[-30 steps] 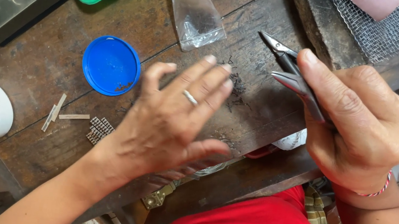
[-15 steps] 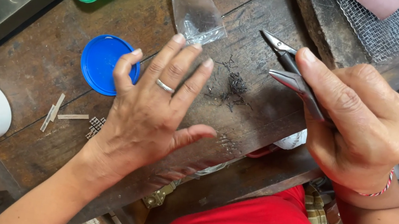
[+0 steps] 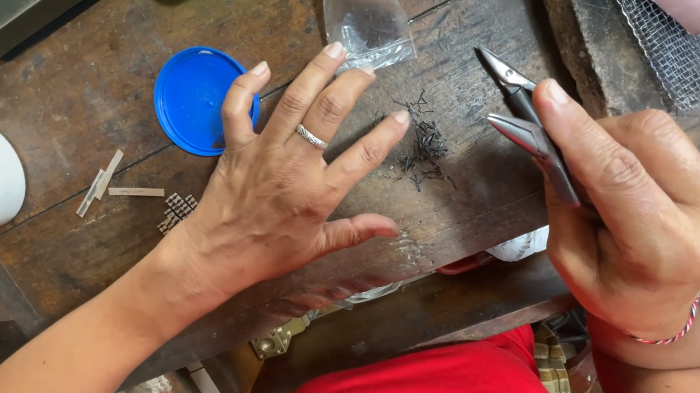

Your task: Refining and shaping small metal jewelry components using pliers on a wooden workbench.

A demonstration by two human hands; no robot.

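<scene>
Worn, scratched wooden surface (image 3: 92,100). Left hand (image 3: 279,187) lies flat, fingers spread, holding nothing; round blue plastic lid (image 3: 191,99) touches its little finger. Thin dark wire scraps (image 3: 424,148) lie between the hands. Right hand (image 3: 645,217) grips smooth metal pliers (image 3: 525,130).

Left hand (image 3: 279,187) slid up bench toward plastic bag (image 3: 363,9), uncovering wire bits (image 3: 424,148).
</scene>
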